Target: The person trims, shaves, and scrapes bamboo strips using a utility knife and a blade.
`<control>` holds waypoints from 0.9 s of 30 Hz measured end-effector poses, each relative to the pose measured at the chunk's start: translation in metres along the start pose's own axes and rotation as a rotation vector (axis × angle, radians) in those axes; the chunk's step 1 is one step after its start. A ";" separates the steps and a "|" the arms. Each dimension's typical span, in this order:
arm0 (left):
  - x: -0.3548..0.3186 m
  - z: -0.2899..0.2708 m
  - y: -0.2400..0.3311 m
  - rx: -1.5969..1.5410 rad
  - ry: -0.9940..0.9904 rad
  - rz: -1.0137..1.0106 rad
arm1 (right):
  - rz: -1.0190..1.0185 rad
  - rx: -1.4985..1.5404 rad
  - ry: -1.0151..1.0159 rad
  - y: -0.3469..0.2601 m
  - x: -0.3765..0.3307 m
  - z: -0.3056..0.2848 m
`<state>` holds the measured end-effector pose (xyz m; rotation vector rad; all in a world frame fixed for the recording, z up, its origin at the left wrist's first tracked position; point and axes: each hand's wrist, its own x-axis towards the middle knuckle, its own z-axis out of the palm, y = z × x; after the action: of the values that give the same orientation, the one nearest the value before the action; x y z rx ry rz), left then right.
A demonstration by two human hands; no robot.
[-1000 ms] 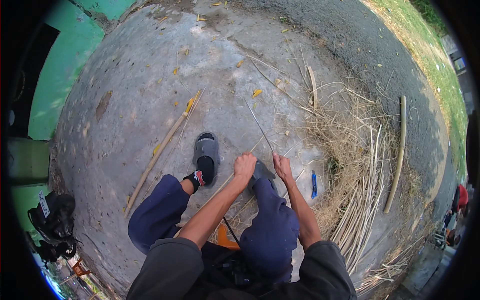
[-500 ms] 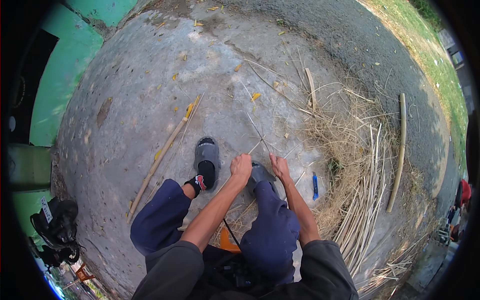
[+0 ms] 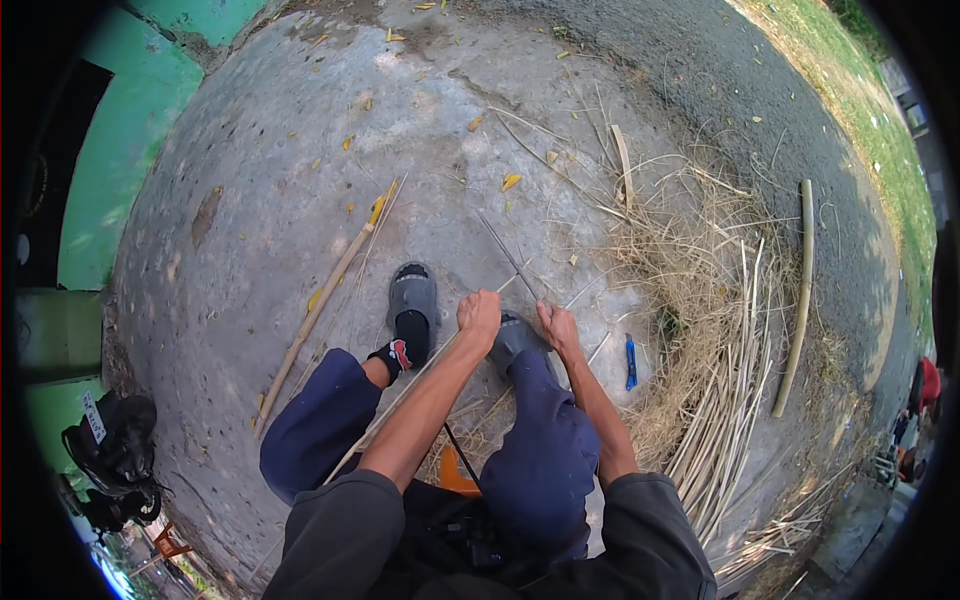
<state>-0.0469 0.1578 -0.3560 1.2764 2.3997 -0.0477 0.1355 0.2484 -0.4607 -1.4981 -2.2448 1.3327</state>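
My left hand (image 3: pixel 479 312), closed in front of my knees, grips a thin pale bamboo strip (image 3: pixel 507 284). The strip's tail runs back under my left forearm toward my lap. Close by on the right, my right hand (image 3: pixel 557 325) is closed on a long thin knife (image 3: pixel 508 254), its dark narrow blade pointing away to the upper left. The blade meets or crosses the strip just beyond my hands; whether it cuts in cannot be made out. The knife's handle is hidden in my fingers. Beneath my hands is my right sandal (image 3: pixel 516 335).
A blue utility knife (image 3: pixel 631 362) lies on the concrete to the right. Beyond it are tangled shavings (image 3: pixel 700 265) and a stack of split strips (image 3: pixel 725 410). One bamboo pole (image 3: pixel 796 310) lies far right, another (image 3: pixel 318 318) left of my left sandal (image 3: pixel 413 295).
The strip has been drawn back to the lower left, so less sticks out past my left hand. The knife blade has turned and shows broader.
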 end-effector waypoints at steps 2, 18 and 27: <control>-0.002 0.001 0.001 -0.006 0.030 -0.032 | 0.029 -0.044 0.041 0.000 0.009 -0.003; 0.009 -0.015 0.011 0.052 -0.058 -0.031 | -0.044 0.032 -0.018 0.005 0.000 -0.008; 0.006 -0.022 0.016 0.149 -0.088 -0.027 | -0.059 0.044 0.019 -0.003 -0.004 0.007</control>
<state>-0.0448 0.1760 -0.3356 1.2789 2.3748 -0.2891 0.1319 0.2406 -0.4613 -1.4128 -2.2151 1.3362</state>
